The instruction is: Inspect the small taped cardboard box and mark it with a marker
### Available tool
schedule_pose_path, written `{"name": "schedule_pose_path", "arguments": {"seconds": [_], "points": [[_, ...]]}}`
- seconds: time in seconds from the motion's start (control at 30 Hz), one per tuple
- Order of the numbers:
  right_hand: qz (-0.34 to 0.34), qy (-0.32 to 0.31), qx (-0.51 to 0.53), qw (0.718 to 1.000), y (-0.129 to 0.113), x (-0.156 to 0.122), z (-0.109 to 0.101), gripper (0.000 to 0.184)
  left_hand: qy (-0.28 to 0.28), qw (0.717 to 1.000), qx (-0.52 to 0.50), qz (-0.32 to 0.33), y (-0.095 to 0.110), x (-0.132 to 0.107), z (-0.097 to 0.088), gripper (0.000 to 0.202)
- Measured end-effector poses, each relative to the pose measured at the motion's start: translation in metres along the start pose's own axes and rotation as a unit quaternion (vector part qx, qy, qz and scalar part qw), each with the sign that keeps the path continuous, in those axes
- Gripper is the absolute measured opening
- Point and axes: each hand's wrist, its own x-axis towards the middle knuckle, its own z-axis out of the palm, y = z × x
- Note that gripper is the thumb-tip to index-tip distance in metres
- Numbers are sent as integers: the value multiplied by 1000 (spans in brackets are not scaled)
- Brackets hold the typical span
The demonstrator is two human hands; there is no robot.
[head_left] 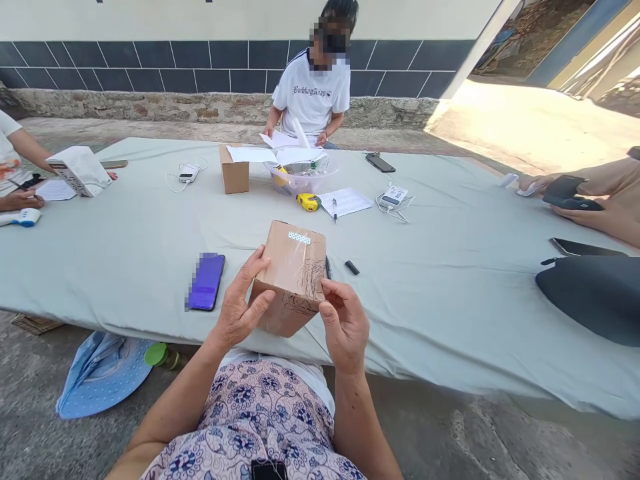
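Observation:
A brown cardboard box (287,267) is in front of me at the near edge of the table, with clear tape, a dotted blue-white strip and black scribbled lines on it. My left hand (243,303) holds its left side, thumb on the near face and fingers along the upper edge. At the near right corner, the thumb and index finger of my right hand (346,323) pinch the cardboard or its tape; which one I cannot tell. Behind the box, a dark slim object is mostly hidden. A small black cap-like piece (353,267) lies to the right.
Left of the box lies a phone (207,283). Farther back are a yellow tape measure (308,202), a paper sheet (347,203) with a pen, a plastic basin (305,181) and another box (235,175). A dark bag (595,297) lies right. Other people sit around the table.

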Motion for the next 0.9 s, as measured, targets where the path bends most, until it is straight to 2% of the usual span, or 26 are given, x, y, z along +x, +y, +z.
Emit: {"name": "schedule_pose_path", "arguments": {"seconds": [0.17,0.3,0.47,0.63,0.7,0.77,0.83,0.9], "points": [[-44,-27,-14,999,-18,1,0,29,-3,994,-67,-84,2,-1,0,51],[-28,-18,-19,999,-22,1,3,29,-5,992,-71,-106,4,-1,0,53],[10,3,-3,1000,-24,1,9,25,21,995,25,-89,9,-4,5,55],[18,4,-1,1000,-26,3,13,21,57,990,116,-52,17,-6,9,64],[14,9,-2,1000,-26,3,15,22,46,988,145,-19,21,-6,9,69],[13,15,-10,1000,-26,3,16,23,10,986,166,3,25,-6,9,79],[13,18,-21,1000,-26,3,17,24,-21,982,187,3,28,-7,11,93],[2,13,-32,999,-26,3,17,25,-28,978,205,-6,28,-8,15,104]]}}
